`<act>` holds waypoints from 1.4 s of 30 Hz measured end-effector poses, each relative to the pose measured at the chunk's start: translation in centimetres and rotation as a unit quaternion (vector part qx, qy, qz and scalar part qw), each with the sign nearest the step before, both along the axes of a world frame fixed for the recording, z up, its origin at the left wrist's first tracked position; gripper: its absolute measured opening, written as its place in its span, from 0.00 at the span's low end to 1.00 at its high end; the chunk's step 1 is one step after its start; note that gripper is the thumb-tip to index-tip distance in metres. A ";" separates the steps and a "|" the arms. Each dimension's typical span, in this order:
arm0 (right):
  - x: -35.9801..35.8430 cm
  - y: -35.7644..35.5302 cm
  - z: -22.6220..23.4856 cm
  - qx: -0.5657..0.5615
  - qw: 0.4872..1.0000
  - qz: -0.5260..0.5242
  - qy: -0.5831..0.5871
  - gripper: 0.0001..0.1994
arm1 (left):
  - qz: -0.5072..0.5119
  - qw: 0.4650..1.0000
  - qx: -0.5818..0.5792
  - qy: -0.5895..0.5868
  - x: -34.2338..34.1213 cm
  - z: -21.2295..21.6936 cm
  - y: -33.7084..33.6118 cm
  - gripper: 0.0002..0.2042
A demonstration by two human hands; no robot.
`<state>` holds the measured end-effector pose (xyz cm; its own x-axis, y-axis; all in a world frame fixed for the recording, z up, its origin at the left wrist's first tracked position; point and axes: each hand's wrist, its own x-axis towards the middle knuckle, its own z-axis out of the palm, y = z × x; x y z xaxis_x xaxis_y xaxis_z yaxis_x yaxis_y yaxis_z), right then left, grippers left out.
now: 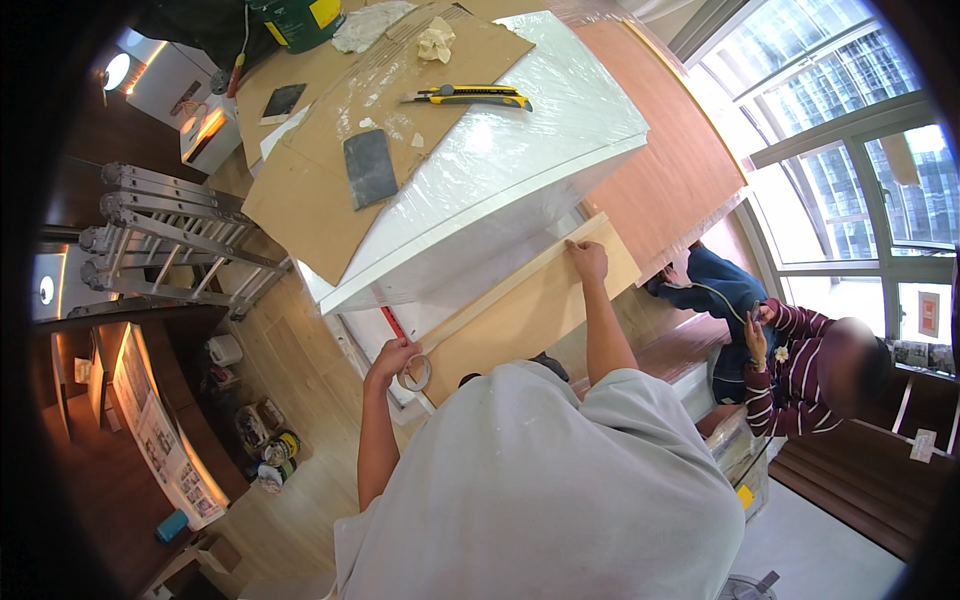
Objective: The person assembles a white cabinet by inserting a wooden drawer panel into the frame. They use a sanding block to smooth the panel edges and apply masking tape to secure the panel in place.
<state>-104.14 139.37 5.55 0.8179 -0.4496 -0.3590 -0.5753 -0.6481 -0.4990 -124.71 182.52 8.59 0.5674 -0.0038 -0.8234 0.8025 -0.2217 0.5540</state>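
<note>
A yellow-and-black utility knife (480, 96) lies across the edge of brown cardboard (310, 190). Nearer than the knife is a dark grey sheet (371, 170); just beyond it, crumpled cream paper (436, 42).

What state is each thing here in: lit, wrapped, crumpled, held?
Left hand: closed on the tape roll
Right hand: touching the board, its grip partly hidden
Utility knife: lying down, blade position unclear
Paper scrap: crumpled
Cardboard: spread flat
White unit: film-wrapped
Round lamp: lit
</note>
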 end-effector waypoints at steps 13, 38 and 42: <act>-0.1 0.3 0.4 -0.007 1.000 0.008 -0.011 0.23 | 0.029 0.999 0.008 -0.025 -0.4 -1.3 0.4 0.09; -4.6 5.0 -0.1 -0.231 0.936 0.192 -0.184 0.30 | 0.012 1.000 0.001 -0.013 -0.7 -1.3 0.3 0.11; -5.6 3.5 -1.0 -0.236 0.931 0.238 -0.142 0.33 | 0.009 1.000 -0.013 -0.002 -1.9 -1.2 0.2 0.11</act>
